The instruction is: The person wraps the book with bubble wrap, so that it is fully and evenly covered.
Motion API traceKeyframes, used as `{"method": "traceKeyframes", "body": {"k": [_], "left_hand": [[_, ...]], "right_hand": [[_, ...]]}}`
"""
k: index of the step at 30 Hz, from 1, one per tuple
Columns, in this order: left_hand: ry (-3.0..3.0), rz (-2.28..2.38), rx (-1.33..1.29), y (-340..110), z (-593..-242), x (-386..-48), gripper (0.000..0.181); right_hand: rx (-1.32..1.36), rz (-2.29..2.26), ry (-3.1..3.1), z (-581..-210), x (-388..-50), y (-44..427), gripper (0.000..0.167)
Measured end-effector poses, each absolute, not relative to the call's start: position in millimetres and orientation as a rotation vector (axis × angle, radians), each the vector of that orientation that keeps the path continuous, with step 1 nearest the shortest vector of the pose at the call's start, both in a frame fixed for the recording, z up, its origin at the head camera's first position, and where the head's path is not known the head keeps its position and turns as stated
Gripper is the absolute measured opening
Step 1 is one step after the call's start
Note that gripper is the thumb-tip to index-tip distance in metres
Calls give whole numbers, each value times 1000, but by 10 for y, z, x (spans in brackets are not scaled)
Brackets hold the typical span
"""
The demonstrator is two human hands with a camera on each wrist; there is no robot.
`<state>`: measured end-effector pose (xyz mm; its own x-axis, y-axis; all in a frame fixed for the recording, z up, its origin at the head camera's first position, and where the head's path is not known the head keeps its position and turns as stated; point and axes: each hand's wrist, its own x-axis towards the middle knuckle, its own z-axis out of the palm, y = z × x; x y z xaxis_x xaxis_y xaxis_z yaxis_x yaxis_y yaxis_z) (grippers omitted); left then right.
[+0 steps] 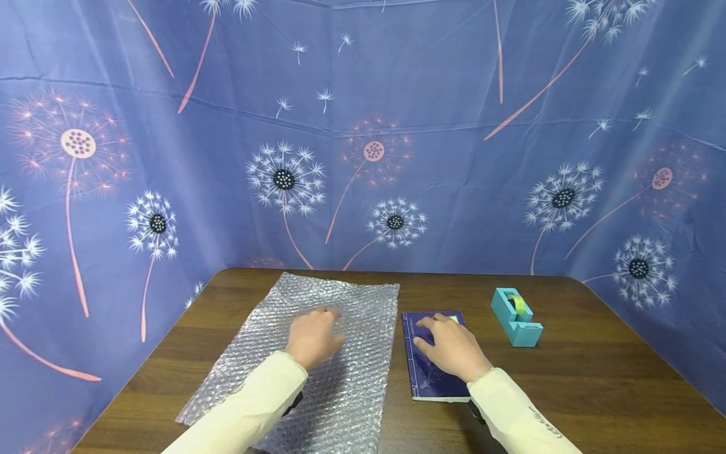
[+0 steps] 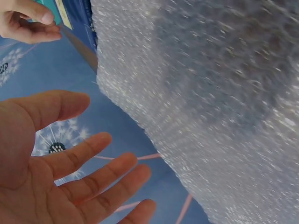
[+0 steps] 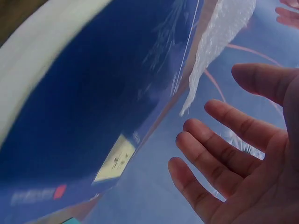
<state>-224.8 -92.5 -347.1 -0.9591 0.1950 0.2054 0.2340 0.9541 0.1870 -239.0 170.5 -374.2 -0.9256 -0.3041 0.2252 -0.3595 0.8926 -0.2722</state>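
Note:
A sheet of clear bubble wrap (image 1: 363, 353) lies flat on the left half of the table. My left hand (image 1: 314, 337) hovers above it, and in the left wrist view its fingers (image 2: 100, 182) are loosely spread with nothing between them. To the right lies a dark blue book (image 1: 422, 369) with a small pale label (image 3: 114, 158) on its cover. Over this book hangs my right hand (image 1: 454, 347), its fingers (image 3: 219, 163) relaxed and slightly bent, holding nothing. The right hand hides part of the cover in the head view.
A turquoise tape dispenser (image 1: 517, 318) with a yellow-green roll of tape (image 1: 517, 304) stands to the right of the book. The brown wooden table (image 1: 601, 378) ends at the back against a blue curtain (image 1: 454, 189) with a dandelion pattern.

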Motion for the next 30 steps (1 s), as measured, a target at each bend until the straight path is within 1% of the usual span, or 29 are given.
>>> {"method": "traceKeyframes", "body": {"k": [8, 18, 23, 30], "left_hand": [[-2940, -376, -339, -759, -3475, -2286, 38], [-2961, -398, -313, -490, -3554, -2427, 36], [-2988, -397, -285, -388, -3573, -2478, 36], [-2988, -408, -260, -247, -3630, -2515, 30]], "right_hand": [[469, 475, -2925, -3669, -2444, 1848, 35], [401, 496, -2958, -3673, -2443, 2030, 37], [387, 517, -2960, -3677, -2448, 2069, 38], [353, 528, -2974, -3701, -2467, 2098, 42]]}}
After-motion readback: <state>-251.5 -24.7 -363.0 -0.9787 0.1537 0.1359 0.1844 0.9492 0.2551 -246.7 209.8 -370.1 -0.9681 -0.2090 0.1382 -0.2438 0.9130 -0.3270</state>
